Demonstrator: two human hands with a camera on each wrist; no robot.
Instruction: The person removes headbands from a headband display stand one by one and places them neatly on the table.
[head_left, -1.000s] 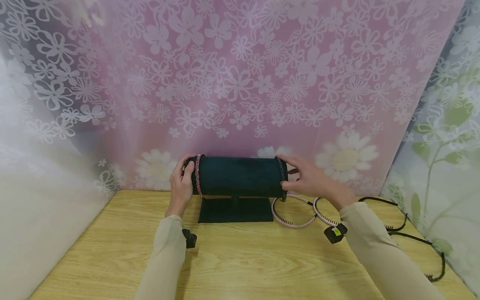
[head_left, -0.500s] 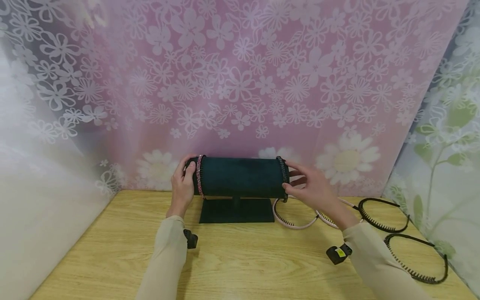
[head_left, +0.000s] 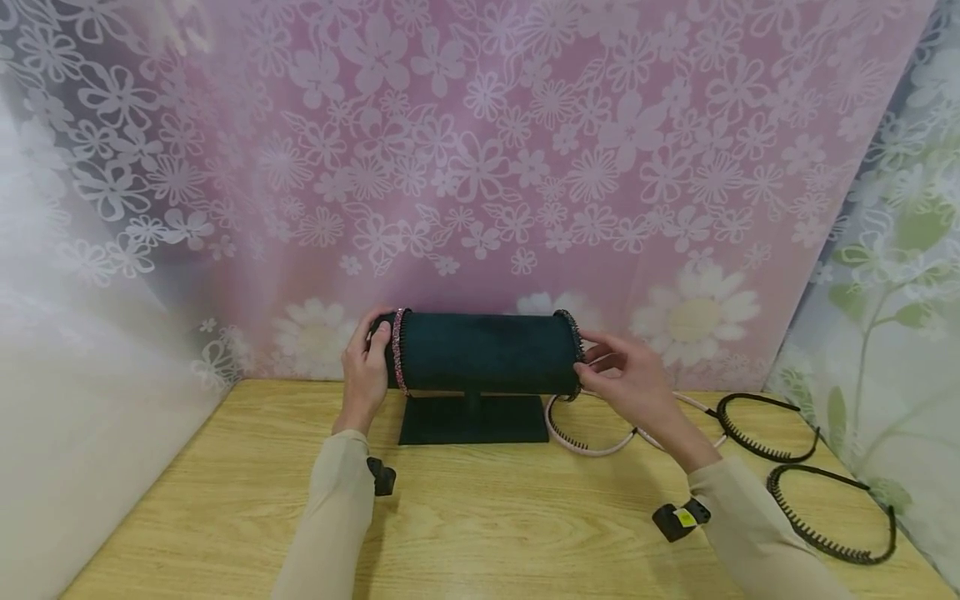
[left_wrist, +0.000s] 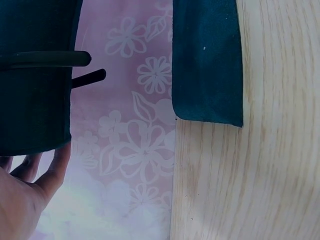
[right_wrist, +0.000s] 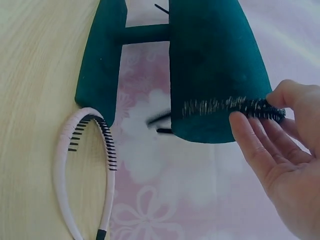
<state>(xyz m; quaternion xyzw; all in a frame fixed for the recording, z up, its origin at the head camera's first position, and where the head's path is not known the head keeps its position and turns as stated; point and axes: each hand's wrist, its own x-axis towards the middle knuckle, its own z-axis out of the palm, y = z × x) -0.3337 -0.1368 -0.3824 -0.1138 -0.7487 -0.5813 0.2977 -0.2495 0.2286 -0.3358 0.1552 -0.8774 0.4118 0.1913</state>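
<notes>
A dark green padded roll (head_left: 483,354) on a flat-based headband stand (head_left: 472,419) faces me in the head view. My left hand (head_left: 365,375) grips its left end, thumb in front. A pink glittery headband (head_left: 399,354) wraps the roll beside that thumb; dark headband tips (left_wrist: 89,79) stick out under the roll in the left wrist view. With thumb and fingertips, my right hand (head_left: 628,377) pinches a black sparkly headband (right_wrist: 215,106) at the roll's right end. Its small teeth show, and part of it lies over the roll's end.
Pale pink headbands (head_left: 590,454) lie right of the stand's base, partly behind my right hand. Further right, two black toothed headbands (head_left: 767,454) rest on the wooden table (head_left: 480,517). A floral curtain (head_left: 480,167) hangs behind.
The black headband has shifted slightly right toward the roll's end, my right hand moving right with it. My left hand stays on the roll's left end.
</notes>
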